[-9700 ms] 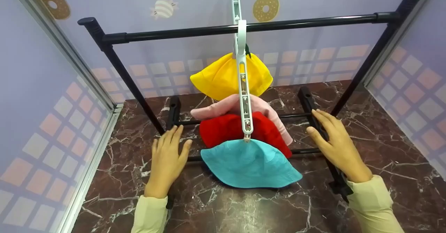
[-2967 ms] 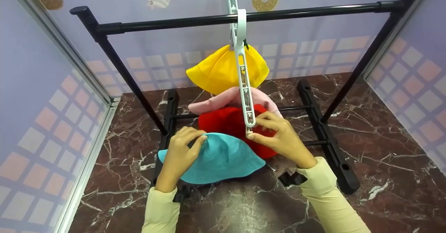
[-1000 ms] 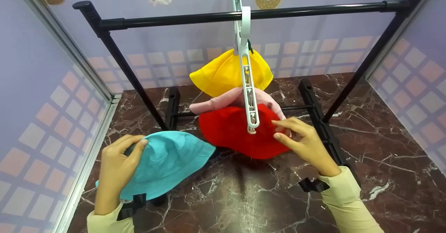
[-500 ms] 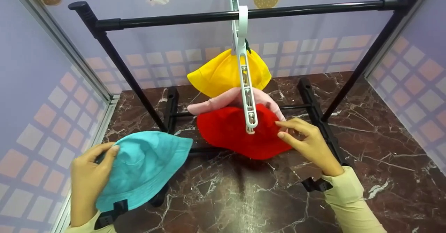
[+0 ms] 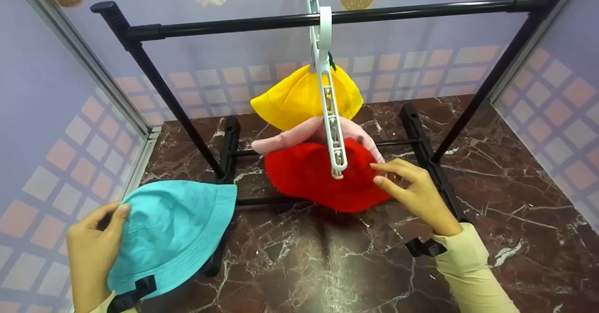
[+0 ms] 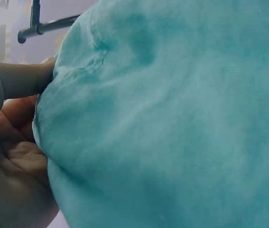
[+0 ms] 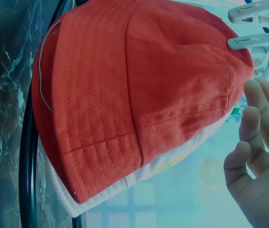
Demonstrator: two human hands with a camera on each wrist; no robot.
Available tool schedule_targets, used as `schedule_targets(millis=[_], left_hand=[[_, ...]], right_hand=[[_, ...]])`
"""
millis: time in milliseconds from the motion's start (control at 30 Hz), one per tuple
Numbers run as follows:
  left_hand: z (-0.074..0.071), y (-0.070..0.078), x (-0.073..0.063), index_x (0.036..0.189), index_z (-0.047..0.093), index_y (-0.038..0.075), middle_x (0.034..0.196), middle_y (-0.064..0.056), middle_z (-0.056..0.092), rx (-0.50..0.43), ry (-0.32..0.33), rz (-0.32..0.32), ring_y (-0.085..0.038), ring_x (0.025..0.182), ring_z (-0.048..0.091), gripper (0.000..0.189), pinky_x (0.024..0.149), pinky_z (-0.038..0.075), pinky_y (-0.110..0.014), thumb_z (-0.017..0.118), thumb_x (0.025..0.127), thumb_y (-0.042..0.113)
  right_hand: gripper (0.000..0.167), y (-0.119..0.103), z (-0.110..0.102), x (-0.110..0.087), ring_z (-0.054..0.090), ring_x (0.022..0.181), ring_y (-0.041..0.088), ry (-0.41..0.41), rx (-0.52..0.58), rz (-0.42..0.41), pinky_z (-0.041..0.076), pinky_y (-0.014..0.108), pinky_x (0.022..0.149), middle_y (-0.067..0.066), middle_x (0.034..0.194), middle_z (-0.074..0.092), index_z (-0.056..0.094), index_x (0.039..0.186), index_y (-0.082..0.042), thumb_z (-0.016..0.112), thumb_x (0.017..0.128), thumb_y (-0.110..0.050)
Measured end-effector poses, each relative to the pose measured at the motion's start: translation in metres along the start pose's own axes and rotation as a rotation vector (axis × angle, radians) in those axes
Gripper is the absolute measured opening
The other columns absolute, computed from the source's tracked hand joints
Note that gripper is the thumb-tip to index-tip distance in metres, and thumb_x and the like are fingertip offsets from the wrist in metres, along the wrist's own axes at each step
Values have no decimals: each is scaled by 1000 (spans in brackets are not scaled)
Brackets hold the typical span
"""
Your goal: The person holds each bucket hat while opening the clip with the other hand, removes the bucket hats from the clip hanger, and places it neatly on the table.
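My left hand pinches the crown of a turquoise bucket hat at the lower left; in the left wrist view the hat's cloth covers most of the picture. A red bucket hat hangs from a clip of the white hanger. Beside its right side is my right hand, thumb and fingers apart and nothing between them. The right wrist view shows the red hat held by a clip, with an unused clip near it. Behind hang a pink hat and a yellow hat.
A black rack's top bar carries the hanger. Its feet stand on a dark red marbled table. Patterned panels close in the left, back and right sides.
The turquoise hat came off the hanger's front clip and moved left and down in my left hand. My right hand left the clip and drew back to the right of the red hat.
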State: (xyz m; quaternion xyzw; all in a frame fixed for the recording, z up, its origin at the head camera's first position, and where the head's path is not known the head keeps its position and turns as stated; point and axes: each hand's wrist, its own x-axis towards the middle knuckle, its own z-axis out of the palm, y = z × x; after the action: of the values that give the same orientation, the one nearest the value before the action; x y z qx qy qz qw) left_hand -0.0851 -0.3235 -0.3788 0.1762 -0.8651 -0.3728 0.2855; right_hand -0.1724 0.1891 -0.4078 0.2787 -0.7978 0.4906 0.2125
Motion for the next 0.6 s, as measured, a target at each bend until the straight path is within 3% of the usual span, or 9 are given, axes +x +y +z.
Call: schedule_targets(millis=[333, 600], left_hand=[[-2, -23, 6, 114, 67, -5, 66, 45, 43, 3, -20, -201, 24, 70, 47, 41, 66, 39, 2, 65, 92, 29], [-2, -42, 9, 117, 64, -7, 65, 40, 46, -37, 5, -317, 19, 70, 48, 43, 67, 40, 1, 63, 92, 28]], right_hand=[[30, 8, -2, -2, 50, 69, 4, 8, -1, -6, 41, 16, 60, 8, 83, 66, 72, 102, 4, 72, 73, 14], [31, 12, -3, -4, 50, 70, 4, -1, -11, -15, 40, 14, 61, 7, 83, 66, 72, 103, 2, 73, 73, 13]])
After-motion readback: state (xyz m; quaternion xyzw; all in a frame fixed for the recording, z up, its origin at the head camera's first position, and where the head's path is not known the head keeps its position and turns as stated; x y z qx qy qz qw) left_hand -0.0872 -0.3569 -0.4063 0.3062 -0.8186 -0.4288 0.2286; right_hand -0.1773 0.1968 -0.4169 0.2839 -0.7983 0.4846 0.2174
